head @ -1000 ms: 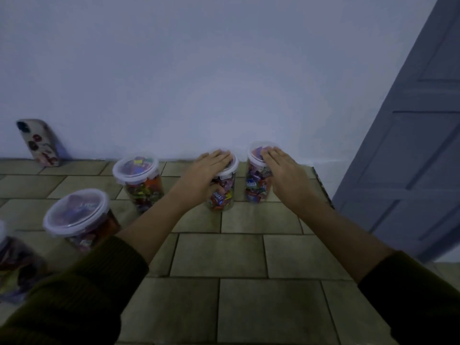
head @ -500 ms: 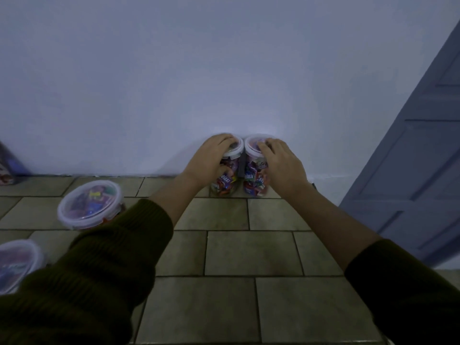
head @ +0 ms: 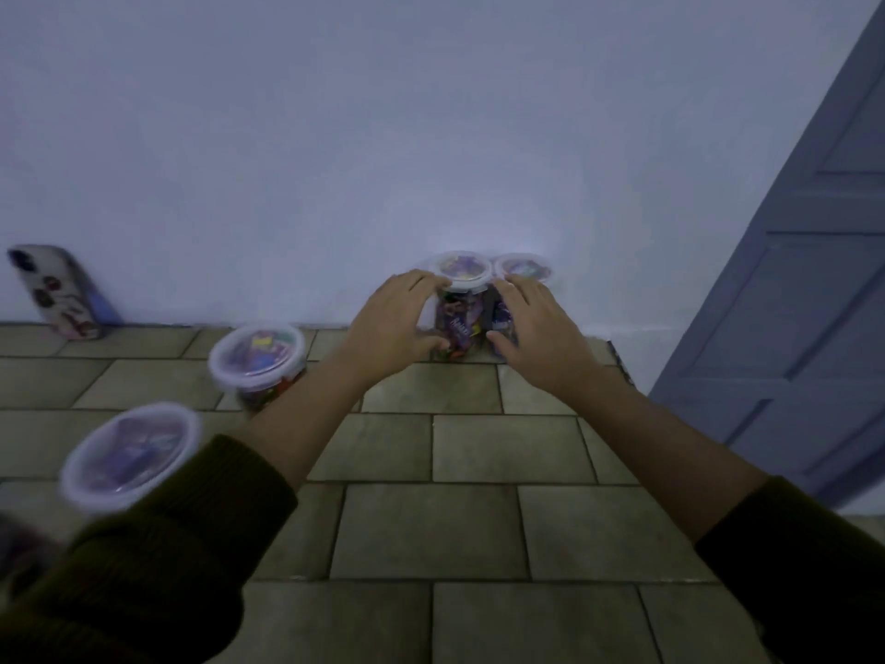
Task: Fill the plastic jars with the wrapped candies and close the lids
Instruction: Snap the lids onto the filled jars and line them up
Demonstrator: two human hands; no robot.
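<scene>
Two lidded plastic jars of wrapped candies are set side by side, touching, at the back of the table against the wall. The left candy jar is cupped by the left hand: the fingers are curled up to the rim of its clear lid and the thumb is laid low against its side. The right candy jar is held by the right hand, whose fingers are bent over the near edge of the lid while the thumb is pressed to the jar's side. Most of that jar's body is hidden behind the hand.

A third candy jar, lid on, is placed well apart to the left, and a fourth candy jar, blurred, is seen nearer the left sleeve. Both forearms are bared, with dark knitted sleeves pushed back.

The table is topped with greenish-grey rectangular tiles. A phone in a patterned case is leaned against the pale wall at the far left. A grey-blue panelled door is seen on the right. The room is dimly lit.
</scene>
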